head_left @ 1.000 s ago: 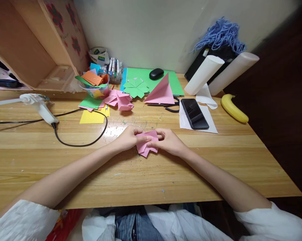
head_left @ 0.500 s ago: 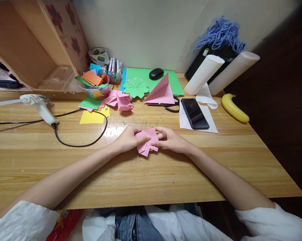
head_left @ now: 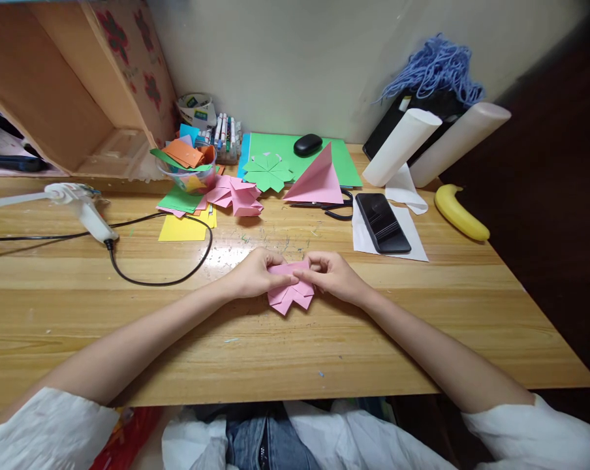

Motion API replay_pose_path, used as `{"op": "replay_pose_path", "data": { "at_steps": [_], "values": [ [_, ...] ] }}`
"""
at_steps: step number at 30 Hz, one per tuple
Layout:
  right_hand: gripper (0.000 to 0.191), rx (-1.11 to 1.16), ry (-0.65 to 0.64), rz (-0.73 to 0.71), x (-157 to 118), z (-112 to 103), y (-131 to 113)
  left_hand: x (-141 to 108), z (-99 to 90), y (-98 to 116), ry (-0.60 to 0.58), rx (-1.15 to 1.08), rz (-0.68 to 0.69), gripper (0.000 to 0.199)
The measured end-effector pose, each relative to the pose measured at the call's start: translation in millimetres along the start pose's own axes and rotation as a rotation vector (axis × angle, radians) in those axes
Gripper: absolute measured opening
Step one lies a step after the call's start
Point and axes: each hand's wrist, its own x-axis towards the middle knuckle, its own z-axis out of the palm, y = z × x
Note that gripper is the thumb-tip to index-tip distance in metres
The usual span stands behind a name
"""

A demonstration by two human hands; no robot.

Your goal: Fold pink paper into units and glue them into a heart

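Note:
Pinched between both hands over the middle of the desk is a folded pink paper [head_left: 289, 299] with pointed, petal-like ends facing me. My left hand [head_left: 256, 274] grips its left side, thumb flat across the front. On the right side, my right hand [head_left: 335, 277] holds it with thumb and fingers, the two thumb tips almost meeting. The fingers behind the paper are partly hidden. Farther back lie another pink folded paper piece [head_left: 235, 196], a green paper flower [head_left: 268, 172] and a standing pink paper triangle [head_left: 319, 179] beside black-handled scissors [head_left: 341, 207].
A glue gun [head_left: 92, 219] with a looping black cord lies at the left. Behind it stand a tub of paper scraps [head_left: 190, 176] and a cardboard box [head_left: 148, 72]. Rightward are a phone [head_left: 382, 223], paper rolls [head_left: 403, 147] and a banana [head_left: 460, 212]. Small scraps dot the desk.
The pink paper has turned so its pointed ends face me more evenly. My right thumb has slid inward over it, close to the left thumb. The camera view has shifted slightly.

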Motion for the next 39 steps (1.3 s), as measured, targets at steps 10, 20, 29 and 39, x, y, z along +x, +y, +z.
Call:
{"op": "replay_pose_path", "data": {
  "at_steps": [10, 20, 29, 39],
  "values": [
    [0.037, 0.054, 0.054, 0.03, 1.4, 1.8, -6.1, 1.7, 0.7, -1.6, -0.012, -0.016, -0.03, 0.034],
    [0.024, 0.247, -0.091, 0.109, 5.3, -0.2, -2.8, 3.4, 8.8, -5.8, 0.302, -0.195, -0.019, 0.027],
    [0.032, 0.239, 0.011, 0.018, 12.6, 6.1, 6.9, 1.5, 7.9, -9.8, 0.192, -0.346, 0.051, 0.028],
    [0.033, 0.068, 0.282, -0.124, 20.3, -1.1, 14.2, 10.5, -6.8, -29.4, 0.735, -0.362, 0.041, 0.035]
  ]
}}
